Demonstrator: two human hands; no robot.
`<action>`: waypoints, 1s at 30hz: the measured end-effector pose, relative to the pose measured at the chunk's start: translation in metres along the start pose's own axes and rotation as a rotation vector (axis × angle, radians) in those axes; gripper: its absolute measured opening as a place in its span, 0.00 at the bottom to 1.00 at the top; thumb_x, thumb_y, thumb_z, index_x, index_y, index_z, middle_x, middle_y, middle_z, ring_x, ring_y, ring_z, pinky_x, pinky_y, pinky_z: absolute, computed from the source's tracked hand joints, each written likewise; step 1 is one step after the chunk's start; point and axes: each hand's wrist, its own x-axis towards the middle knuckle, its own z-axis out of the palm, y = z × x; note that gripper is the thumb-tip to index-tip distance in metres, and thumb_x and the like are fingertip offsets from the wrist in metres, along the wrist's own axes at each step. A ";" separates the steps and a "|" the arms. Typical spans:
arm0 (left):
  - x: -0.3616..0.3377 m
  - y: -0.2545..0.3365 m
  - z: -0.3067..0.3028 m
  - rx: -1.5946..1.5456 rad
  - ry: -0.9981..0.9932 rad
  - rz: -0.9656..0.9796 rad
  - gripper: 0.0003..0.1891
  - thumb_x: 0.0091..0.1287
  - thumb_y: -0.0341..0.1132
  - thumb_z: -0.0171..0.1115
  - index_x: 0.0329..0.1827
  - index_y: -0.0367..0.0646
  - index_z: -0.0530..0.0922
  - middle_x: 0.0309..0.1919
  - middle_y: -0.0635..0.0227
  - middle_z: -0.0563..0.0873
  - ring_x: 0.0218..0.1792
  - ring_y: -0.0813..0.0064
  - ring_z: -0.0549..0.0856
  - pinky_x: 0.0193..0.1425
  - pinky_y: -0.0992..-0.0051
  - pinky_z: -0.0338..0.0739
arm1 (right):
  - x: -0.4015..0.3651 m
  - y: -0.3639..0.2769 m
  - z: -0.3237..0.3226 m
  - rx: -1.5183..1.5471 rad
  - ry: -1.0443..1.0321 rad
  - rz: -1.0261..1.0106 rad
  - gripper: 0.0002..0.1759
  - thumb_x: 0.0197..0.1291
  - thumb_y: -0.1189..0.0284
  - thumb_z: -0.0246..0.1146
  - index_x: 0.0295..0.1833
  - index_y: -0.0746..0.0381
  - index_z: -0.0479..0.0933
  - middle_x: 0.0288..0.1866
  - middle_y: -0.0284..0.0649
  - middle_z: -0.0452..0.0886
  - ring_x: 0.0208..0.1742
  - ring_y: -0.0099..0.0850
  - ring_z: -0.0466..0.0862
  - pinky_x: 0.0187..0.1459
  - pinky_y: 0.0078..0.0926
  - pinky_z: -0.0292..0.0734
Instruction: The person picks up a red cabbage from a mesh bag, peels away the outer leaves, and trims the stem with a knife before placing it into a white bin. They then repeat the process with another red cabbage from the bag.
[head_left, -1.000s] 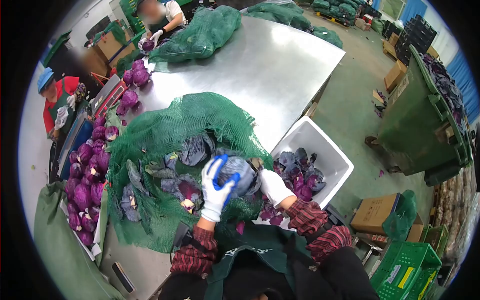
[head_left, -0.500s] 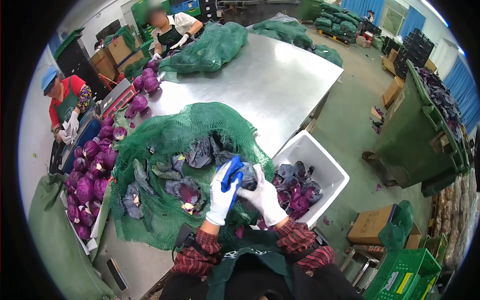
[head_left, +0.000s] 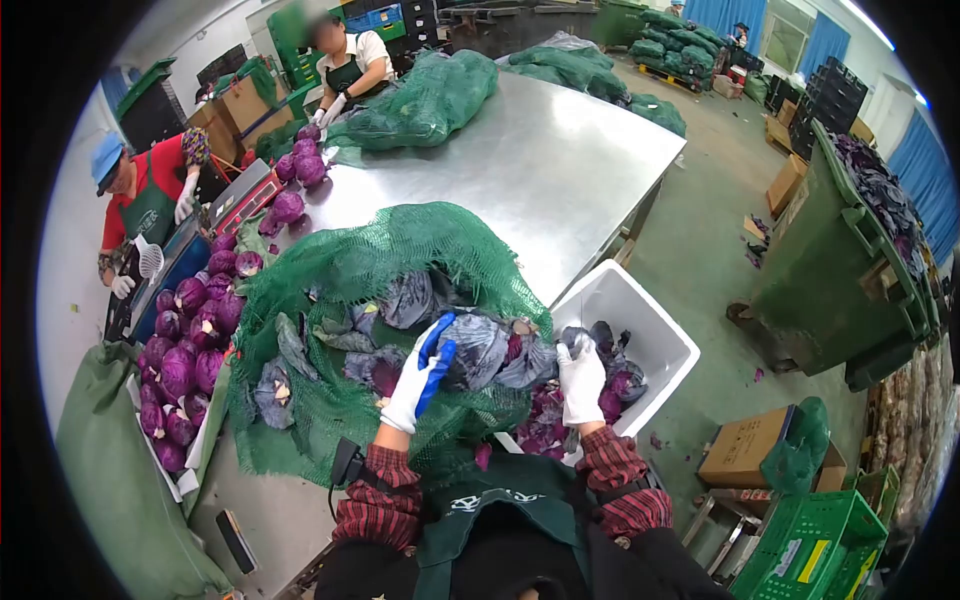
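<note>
A red cabbage [head_left: 472,350] with dull blue-grey outer leaves is between my hands, over the green mesh bag [head_left: 380,235]. My left hand [head_left: 415,385], in a white and blue glove, holds the cabbage's left side, thumb and fingers against it. In a white glove, my right hand [head_left: 581,384] is closed on an outer cabbage leaf [head_left: 533,366] that stretches out from the cabbage's right side. Several more unpeeled cabbages, one of them a grey-purple cabbage [head_left: 408,300], lie on the open mesh. Below my right hand, the white foam box [head_left: 662,372] contains purple leaves.
Peeled purple cabbages [head_left: 178,372] fill a box at left. Two co-workers, one in a blue cap [head_left: 107,158], stand across the metal table [head_left: 560,130]. A green wheeled bin [head_left: 825,270] of leaves, a cardboard box [head_left: 745,440] and a green crate [head_left: 810,540] are at right.
My hands have moved apart, the right one drawing a leaf out to the right over the foam box. The blue-capped co-worker has leaned forward and spread their hands.
</note>
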 end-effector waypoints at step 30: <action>0.007 0.008 0.002 0.740 0.090 0.212 0.38 0.50 0.35 0.77 0.68 0.48 0.74 0.53 0.60 0.74 0.55 0.63 0.75 0.62 0.67 0.72 | 0.046 -0.040 -0.062 0.257 0.056 0.255 0.25 0.73 0.56 0.55 0.66 0.61 0.72 0.28 0.38 0.80 0.25 0.29 0.77 0.33 0.32 0.74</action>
